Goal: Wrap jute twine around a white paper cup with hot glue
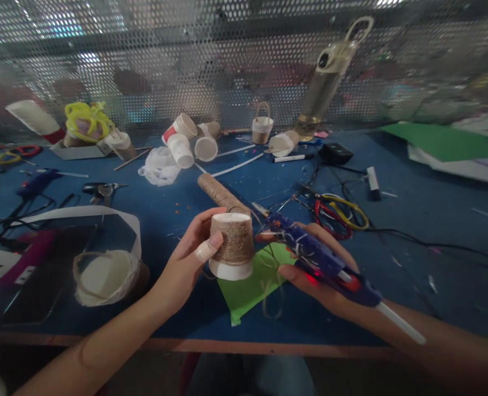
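Note:
My left hand (198, 247) is closed around a paper cup (232, 239) held upside down. Brown twine wraps most of the cup; a white band shows at its lower rim and white at its top. A bandage covers my left thumb. In my right hand (313, 275) is a blue hot glue gun (313, 250), its nozzle pointing up and left, just right of the cup. A red light glows on it and a white glue stick sticks out of its back. Behind the cup lies a roll of twine (219, 192). Below it is a green sheet (247, 289).
A twine-handled cup basket (105, 278) and a dark phone (41, 291) lie at left. Scissors (334, 214) and black cables are at right. Several cups (180, 148), a plastic bag (160, 166) and a tall bottle (322, 82) stand toward the perforated metal screen (227, 66).

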